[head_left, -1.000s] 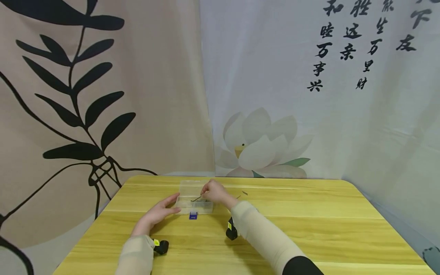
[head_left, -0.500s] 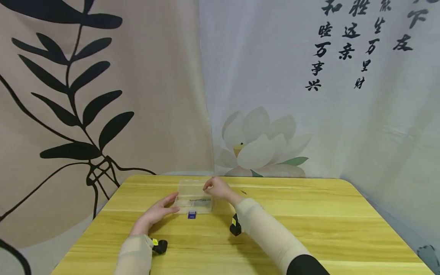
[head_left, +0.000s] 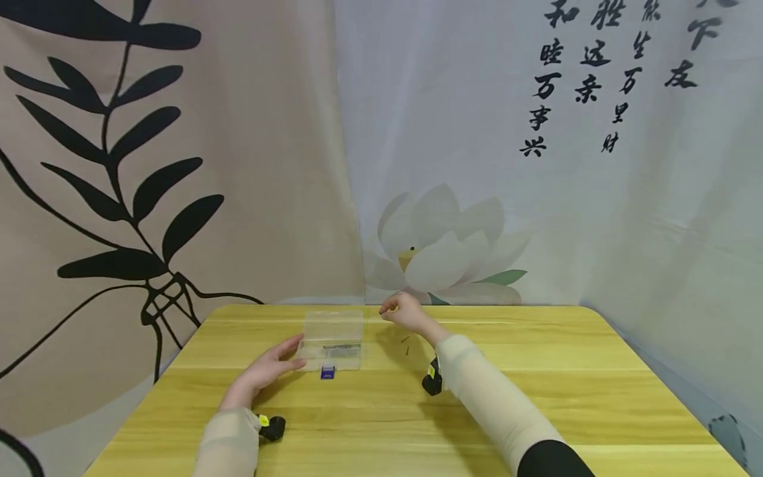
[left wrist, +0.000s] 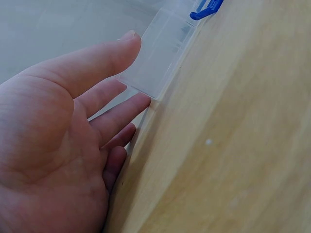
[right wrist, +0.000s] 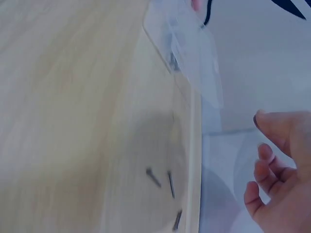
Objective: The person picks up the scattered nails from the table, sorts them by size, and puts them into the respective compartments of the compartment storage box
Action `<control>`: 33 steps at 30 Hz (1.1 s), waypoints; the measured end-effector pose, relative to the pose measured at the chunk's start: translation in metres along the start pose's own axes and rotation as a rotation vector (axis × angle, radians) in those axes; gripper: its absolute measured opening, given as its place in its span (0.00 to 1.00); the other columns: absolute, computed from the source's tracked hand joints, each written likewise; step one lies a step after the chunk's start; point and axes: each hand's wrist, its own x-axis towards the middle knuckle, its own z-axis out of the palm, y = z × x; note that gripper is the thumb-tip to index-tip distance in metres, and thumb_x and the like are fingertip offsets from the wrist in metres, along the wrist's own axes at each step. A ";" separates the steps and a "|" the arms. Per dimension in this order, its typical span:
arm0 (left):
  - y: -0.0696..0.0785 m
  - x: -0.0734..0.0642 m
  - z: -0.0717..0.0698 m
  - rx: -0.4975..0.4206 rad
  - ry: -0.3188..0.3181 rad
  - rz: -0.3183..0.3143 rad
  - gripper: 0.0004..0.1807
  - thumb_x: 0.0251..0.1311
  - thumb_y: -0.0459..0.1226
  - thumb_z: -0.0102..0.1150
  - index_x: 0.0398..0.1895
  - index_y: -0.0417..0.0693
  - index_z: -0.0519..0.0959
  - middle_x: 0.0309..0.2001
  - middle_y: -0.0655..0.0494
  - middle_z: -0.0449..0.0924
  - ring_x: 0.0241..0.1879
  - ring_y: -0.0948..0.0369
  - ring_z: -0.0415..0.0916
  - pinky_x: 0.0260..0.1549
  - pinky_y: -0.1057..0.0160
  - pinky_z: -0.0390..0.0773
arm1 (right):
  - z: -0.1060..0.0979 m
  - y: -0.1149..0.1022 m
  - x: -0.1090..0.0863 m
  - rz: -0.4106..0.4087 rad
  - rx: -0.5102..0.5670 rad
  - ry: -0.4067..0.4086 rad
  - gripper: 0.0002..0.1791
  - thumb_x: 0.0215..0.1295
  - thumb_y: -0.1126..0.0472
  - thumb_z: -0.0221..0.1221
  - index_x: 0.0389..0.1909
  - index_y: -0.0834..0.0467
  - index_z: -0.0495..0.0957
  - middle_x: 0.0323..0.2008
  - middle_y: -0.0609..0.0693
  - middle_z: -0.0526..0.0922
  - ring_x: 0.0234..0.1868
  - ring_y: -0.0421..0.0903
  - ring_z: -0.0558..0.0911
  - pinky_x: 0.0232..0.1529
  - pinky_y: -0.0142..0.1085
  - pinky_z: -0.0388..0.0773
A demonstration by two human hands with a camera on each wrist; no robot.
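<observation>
A clear plastic box [head_left: 329, 364] with its lid raised lies near the table's far side. Several dark, thin screws [head_left: 342, 346] lie inside it. My left hand [head_left: 269, 371] rests at the box's left end, fingers and thumb extended along its edge; in the left wrist view the fingertips meet the box's corner. My right hand [head_left: 411, 314] is raised right of the box, over the far table edge. A tiny dark tip shows at its thumb, apparently a screw [right wrist: 255, 121] pinched there, mostly hidden. Below that hand, loose screws [right wrist: 171, 184] lie on the wood.
The box's blue latch [head_left: 327, 373] points toward me on the wooden table [head_left: 357, 424]. In the right wrist view the table edge [right wrist: 195, 160] runs beside the loose screws. A printed cloth [head_left: 286, 165] hangs behind the table.
My right hand has lifted out of the box and moved right, past its right end, with a dark screw at its fingertips. My left hand stays at the box.
</observation>
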 end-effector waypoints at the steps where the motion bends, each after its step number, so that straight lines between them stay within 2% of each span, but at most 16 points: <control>1: 0.000 0.000 0.000 -0.002 0.001 0.003 0.42 0.64 0.45 0.61 0.76 0.45 0.53 0.74 0.38 0.50 0.72 0.39 0.43 0.65 0.34 0.45 | -0.003 0.003 -0.002 0.001 0.004 0.009 0.06 0.64 0.65 0.61 0.38 0.61 0.85 0.41 0.52 0.82 0.45 0.50 0.76 0.47 0.46 0.74; 10: 0.001 -0.001 0.002 -0.004 -0.012 0.007 0.42 0.64 0.45 0.61 0.76 0.44 0.52 0.74 0.38 0.50 0.72 0.39 0.44 0.65 0.35 0.47 | -0.022 0.024 -0.019 0.104 0.058 0.068 0.05 0.63 0.66 0.62 0.36 0.61 0.85 0.39 0.51 0.79 0.44 0.51 0.75 0.46 0.48 0.72; 18: 0.004 -0.003 0.001 -0.006 -0.012 0.015 0.42 0.64 0.44 0.61 0.76 0.42 0.52 0.73 0.37 0.51 0.72 0.39 0.44 0.66 0.35 0.45 | -0.028 0.043 -0.036 0.171 0.105 0.086 0.06 0.62 0.67 0.62 0.37 0.65 0.84 0.42 0.54 0.80 0.44 0.51 0.74 0.46 0.48 0.71; 27: 0.001 -0.003 0.001 -0.016 -0.011 0.010 0.42 0.64 0.44 0.61 0.76 0.43 0.52 0.73 0.37 0.50 0.72 0.40 0.44 0.66 0.36 0.46 | -0.021 0.062 -0.045 0.238 0.101 0.101 0.06 0.60 0.67 0.63 0.36 0.64 0.85 0.39 0.52 0.84 0.43 0.50 0.75 0.45 0.45 0.73; 33: 0.000 -0.002 0.001 -0.003 -0.018 0.010 0.41 0.65 0.43 0.60 0.76 0.42 0.52 0.73 0.37 0.50 0.72 0.40 0.44 0.66 0.36 0.47 | -0.014 0.073 -0.049 0.288 0.127 0.117 0.04 0.57 0.67 0.66 0.33 0.64 0.84 0.35 0.50 0.83 0.34 0.45 0.73 0.37 0.38 0.72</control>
